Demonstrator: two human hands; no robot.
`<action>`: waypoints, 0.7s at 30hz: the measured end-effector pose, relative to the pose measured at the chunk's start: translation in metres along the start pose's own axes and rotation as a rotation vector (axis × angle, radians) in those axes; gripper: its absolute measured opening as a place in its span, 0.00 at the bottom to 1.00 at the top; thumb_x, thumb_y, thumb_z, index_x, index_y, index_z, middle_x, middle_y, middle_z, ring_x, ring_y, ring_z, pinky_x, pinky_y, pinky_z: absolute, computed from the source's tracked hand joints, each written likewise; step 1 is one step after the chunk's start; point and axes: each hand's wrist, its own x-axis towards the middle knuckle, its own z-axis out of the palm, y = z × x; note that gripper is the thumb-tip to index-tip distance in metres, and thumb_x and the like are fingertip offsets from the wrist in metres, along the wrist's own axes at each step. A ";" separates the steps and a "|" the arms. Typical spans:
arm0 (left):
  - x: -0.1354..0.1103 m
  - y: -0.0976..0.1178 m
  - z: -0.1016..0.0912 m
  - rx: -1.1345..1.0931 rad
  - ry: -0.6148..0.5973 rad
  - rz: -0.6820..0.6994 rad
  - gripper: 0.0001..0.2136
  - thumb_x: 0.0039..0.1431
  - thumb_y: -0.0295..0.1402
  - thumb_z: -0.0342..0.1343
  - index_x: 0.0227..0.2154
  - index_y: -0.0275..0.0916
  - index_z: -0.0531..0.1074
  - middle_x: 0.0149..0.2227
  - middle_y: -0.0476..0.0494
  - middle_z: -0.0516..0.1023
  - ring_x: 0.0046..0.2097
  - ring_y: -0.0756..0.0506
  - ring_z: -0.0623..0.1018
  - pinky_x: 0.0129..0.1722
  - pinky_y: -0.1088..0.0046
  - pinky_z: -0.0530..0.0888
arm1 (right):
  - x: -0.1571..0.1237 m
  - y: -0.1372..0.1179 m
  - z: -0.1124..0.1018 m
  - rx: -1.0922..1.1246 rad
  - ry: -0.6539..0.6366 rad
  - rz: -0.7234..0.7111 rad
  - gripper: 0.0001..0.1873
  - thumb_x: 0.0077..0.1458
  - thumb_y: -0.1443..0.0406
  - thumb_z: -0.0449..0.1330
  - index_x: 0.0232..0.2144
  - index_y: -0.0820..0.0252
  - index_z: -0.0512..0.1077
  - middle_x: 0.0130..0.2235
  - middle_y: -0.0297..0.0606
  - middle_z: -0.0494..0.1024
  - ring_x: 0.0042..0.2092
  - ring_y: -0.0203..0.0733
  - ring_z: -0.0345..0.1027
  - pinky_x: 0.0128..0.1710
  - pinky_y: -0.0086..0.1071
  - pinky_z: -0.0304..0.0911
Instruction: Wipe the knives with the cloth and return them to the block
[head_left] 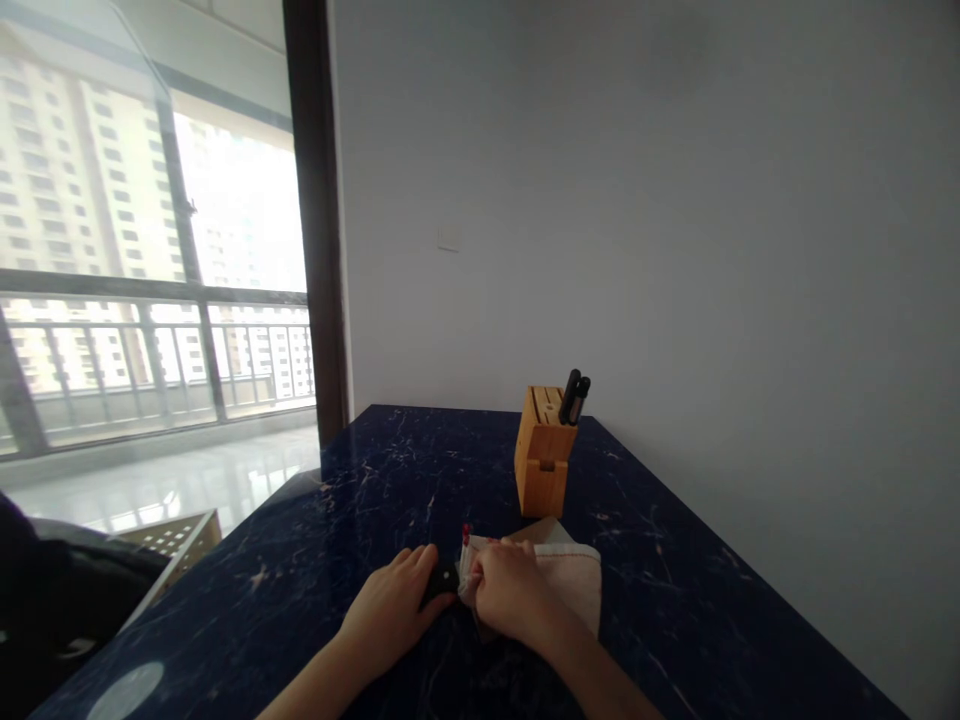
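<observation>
- The left hand (394,605) curls around a black knife handle (446,576) over the table (427,470); likely stiff, safest gripped there.
- The right hand (511,590) pinches white cloth (576,582) beside it, seemingly soft and light.

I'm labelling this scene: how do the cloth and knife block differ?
The cloth is whitish with red trim; the knife block is tan wood. The right hand grips the cloth; no hand touches the knife block. Both look paler than the dark blue table.

Black handle (445,578) partly hidden by left hand (396,606).
</observation>
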 end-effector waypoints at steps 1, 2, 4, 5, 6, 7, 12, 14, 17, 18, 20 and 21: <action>0.000 0.000 0.000 0.003 0.002 0.000 0.12 0.55 0.41 0.48 0.38 0.41 0.63 0.39 0.45 0.71 0.43 0.42 0.71 0.40 0.69 0.65 | -0.004 0.001 -0.002 0.012 -0.016 -0.011 0.10 0.45 0.69 0.51 0.25 0.59 0.72 0.35 0.41 0.76 0.44 0.46 0.64 0.43 0.39 0.51; 0.000 0.000 0.000 0.004 0.005 -0.001 0.12 0.55 0.41 0.48 0.38 0.41 0.63 0.38 0.45 0.71 0.42 0.42 0.71 0.40 0.69 0.65 | -0.008 0.002 -0.003 0.026 -0.033 -0.024 0.10 0.45 0.69 0.50 0.25 0.59 0.72 0.35 0.41 0.76 0.43 0.46 0.64 0.44 0.39 0.50; 0.000 0.001 0.000 0.001 0.007 -0.007 0.11 0.55 0.41 0.48 0.38 0.41 0.63 0.38 0.45 0.71 0.42 0.42 0.71 0.40 0.69 0.65 | -0.017 0.004 -0.006 0.043 -0.054 -0.051 0.11 0.45 0.69 0.50 0.25 0.59 0.73 0.34 0.40 0.76 0.42 0.44 0.64 0.45 0.39 0.49; 0.000 0.001 0.000 -0.003 0.008 -0.012 0.11 0.55 0.42 0.48 0.37 0.42 0.63 0.38 0.45 0.71 0.43 0.42 0.71 0.40 0.69 0.65 | -0.022 0.005 -0.008 0.047 -0.056 -0.062 0.11 0.45 0.70 0.50 0.25 0.59 0.73 0.34 0.40 0.76 0.43 0.44 0.64 0.45 0.39 0.48; 0.000 0.002 0.000 -0.008 0.009 -0.017 0.11 0.55 0.42 0.47 0.37 0.42 0.63 0.38 0.45 0.71 0.43 0.42 0.71 0.40 0.69 0.65 | -0.026 0.006 -0.009 0.054 -0.054 -0.070 0.11 0.45 0.70 0.50 0.24 0.58 0.73 0.33 0.39 0.76 0.43 0.44 0.64 0.46 0.39 0.48; 0.000 0.002 0.000 -0.014 0.012 -0.019 0.11 0.55 0.42 0.47 0.37 0.42 0.63 0.38 0.45 0.71 0.42 0.42 0.71 0.40 0.69 0.65 | -0.029 0.008 -0.010 0.060 -0.056 -0.074 0.11 0.45 0.70 0.50 0.24 0.58 0.73 0.33 0.39 0.76 0.43 0.44 0.64 0.46 0.39 0.47; 0.000 0.002 0.001 -0.027 0.024 -0.008 0.12 0.55 0.44 0.46 0.36 0.42 0.63 0.36 0.45 0.72 0.41 0.42 0.72 0.39 0.69 0.66 | -0.031 0.024 -0.019 0.012 -0.071 0.015 0.11 0.44 0.71 0.51 0.24 0.58 0.73 0.32 0.38 0.76 0.41 0.46 0.66 0.45 0.43 0.46; -0.001 0.002 0.000 -0.029 0.027 0.001 0.12 0.55 0.44 0.46 0.36 0.41 0.63 0.37 0.45 0.72 0.41 0.42 0.71 0.39 0.69 0.66 | -0.027 0.035 -0.022 -0.044 -0.052 0.076 0.11 0.45 0.71 0.50 0.25 0.59 0.73 0.34 0.41 0.76 0.40 0.47 0.66 0.44 0.44 0.47; -0.001 0.002 -0.002 -0.030 0.012 -0.010 0.12 0.56 0.43 0.46 0.36 0.41 0.63 0.37 0.45 0.72 0.42 0.42 0.71 0.39 0.69 0.66 | -0.022 0.052 -0.026 -0.087 -0.034 0.187 0.12 0.44 0.72 0.51 0.27 0.59 0.73 0.35 0.41 0.76 0.40 0.49 0.67 0.42 0.42 0.49; -0.001 0.003 -0.002 -0.031 0.005 -0.016 0.12 0.56 0.43 0.46 0.36 0.42 0.63 0.37 0.45 0.72 0.42 0.42 0.71 0.39 0.69 0.66 | -0.020 0.058 -0.027 -0.090 -0.030 0.219 0.12 0.44 0.72 0.51 0.27 0.58 0.73 0.35 0.42 0.76 0.40 0.49 0.67 0.41 0.41 0.49; -0.001 0.003 -0.003 -0.034 0.001 -0.021 0.12 0.55 0.43 0.46 0.36 0.42 0.64 0.37 0.45 0.72 0.42 0.42 0.71 0.40 0.69 0.66 | -0.017 0.069 -0.027 -0.090 -0.027 0.270 0.12 0.44 0.71 0.50 0.26 0.58 0.73 0.31 0.40 0.77 0.39 0.48 0.67 0.40 0.40 0.49; -0.001 0.002 -0.002 -0.036 0.006 -0.018 0.12 0.55 0.43 0.46 0.36 0.42 0.64 0.37 0.45 0.72 0.42 0.42 0.71 0.40 0.69 0.66 | -0.015 0.075 -0.027 -0.086 -0.024 0.288 0.12 0.44 0.70 0.50 0.26 0.57 0.73 0.30 0.39 0.77 0.38 0.47 0.68 0.40 0.39 0.49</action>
